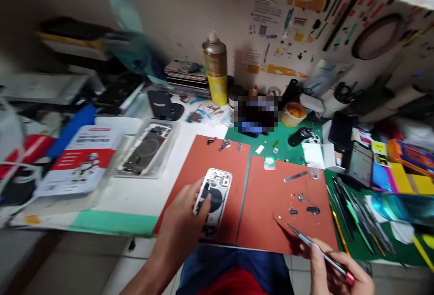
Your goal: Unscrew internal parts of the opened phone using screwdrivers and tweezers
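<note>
My left hand (183,211) is closed around the lower left side of an opened white phone housing (222,182), its thumb lying over the inside. A dark round part shows in the middle of the housing, which is tilted over the left half of an orange-brown mat (190,168). At the front right, my right hand (334,268) grips a slim silver screwdriver (307,240) with a red end. Its tip points up and left above the mat's right half, apart from the phone. Small metal parts (312,210) and a flat metal strip (295,176) lie beyond the tip.
Tweezers and picks (359,222) lie right of the mat on a green mat (325,255). A yellow spray can (217,71) stands at the back. A phone housing in a clear tray (145,150) and a white-and-red box (81,164) are on the left.
</note>
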{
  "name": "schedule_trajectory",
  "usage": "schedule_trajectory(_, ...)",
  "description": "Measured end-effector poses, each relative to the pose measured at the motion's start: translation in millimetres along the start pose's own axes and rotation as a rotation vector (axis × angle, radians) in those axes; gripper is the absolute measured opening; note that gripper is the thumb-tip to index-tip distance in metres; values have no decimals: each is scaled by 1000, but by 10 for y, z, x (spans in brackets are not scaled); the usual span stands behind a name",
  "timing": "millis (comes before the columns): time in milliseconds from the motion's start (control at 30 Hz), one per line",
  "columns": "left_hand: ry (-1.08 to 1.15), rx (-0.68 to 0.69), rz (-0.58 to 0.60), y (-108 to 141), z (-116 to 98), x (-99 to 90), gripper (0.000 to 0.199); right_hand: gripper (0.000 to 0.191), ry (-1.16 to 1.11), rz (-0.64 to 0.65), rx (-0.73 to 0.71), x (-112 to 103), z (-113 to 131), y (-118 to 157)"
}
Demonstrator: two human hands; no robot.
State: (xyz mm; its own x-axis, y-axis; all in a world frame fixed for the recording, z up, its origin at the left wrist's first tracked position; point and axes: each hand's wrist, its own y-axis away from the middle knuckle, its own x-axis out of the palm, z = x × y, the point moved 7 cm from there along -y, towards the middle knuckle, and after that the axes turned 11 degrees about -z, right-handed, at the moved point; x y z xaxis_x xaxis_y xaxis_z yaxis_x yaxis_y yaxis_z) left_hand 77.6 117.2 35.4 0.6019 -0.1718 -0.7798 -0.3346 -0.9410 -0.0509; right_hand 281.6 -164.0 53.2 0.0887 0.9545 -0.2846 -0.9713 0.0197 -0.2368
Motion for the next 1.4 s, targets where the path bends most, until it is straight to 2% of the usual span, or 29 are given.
schedule_trajectory(67,-120,113,-18,-4,-53,13,41,33,-19,-44,-44,-27,2,-10)
schedule_trajectory(167,-264,179,-25,9,-105,55,41,39,-56,-108,-129,-65,15,-17)
schedule_trajectory(300,-365,243,-63,68,-187,42,43,31,-105,-107,-81,-7,23,-42)
schedule_trajectory(400,-334,338,-196,177,-339,-45,44,29,-99,-102,-82,42,50,-75)
schedule_trajectory(467,-178,432,-241,277,-522,-44,35,29,-67,-106,-98,65,47,-90)
schedule_trajectory(500,-56,483,-200,324,-638,9,30,28,-51,-105,-108,77,42,-92)
schedule_trajectory(533,70,524,-112,363,-762,103,27,28,-41,-97,-120,95,38,-90)
schedule_trajectory(600,267,504,118,390,-981,364,19,26,-30,-75,-134,129,25,-78)
schedule_trajectory(667,314,387,302,358,-1125,654,20,25,-21,-55,-136,153,9,-67)
schedule_trajectory(733,256,357,399,323,-1240,883,25,23,-5,-32,-165,168,10,-61)
schedule_trajectory(833,150,436,428,285,-1347,1076,30,22,20,0,-240,173,15,-66)
schedule_trajectory(933,87,546,429,287,-1395,1152,33,21,-6,26,-249,165,-42,-77)
schedule_trajectory(1100,26,641,450,281,-1450,1173,34,25,-42,27,-213,144,-176,-77)
schedule_trajectory(1267,-55,749,471,283,-1485,1154,27,27,-45,19,-153,148,-199,-80)
schedule_trajectory(1400,-143,776,440,244,-1489,1137,25,28,-38,9,-127,120,-171,-111)
